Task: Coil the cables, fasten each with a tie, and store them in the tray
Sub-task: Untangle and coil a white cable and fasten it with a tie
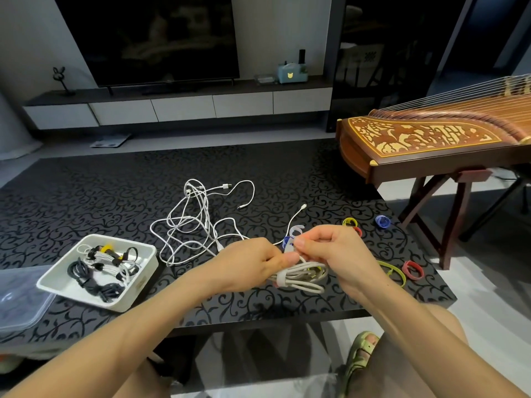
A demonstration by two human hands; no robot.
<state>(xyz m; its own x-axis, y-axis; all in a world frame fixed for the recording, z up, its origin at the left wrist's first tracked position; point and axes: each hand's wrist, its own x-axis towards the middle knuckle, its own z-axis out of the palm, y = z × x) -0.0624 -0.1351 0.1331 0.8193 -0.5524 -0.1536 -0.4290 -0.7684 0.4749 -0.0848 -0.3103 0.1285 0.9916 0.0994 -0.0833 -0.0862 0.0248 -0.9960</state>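
My left hand (253,262) grips a coiled white cable (304,278) just above the dark patterned table (86,191). A white tie (293,235) wraps round the coil, and my right hand (336,248) pinches its free end, which curls up above my fingers. Behind my hands lies a loose tangle of white cables (198,222). At the left stands the white tray (140,280), holding several bundled black and white cables (103,268).
Loose ties lie on the table's right part: yellow (350,222), blue (382,221), red (413,270) and yellow-green (395,271). A clear plastic lid (20,294) sits at the left edge. A wooden zither on a stand (431,145) is at the right.
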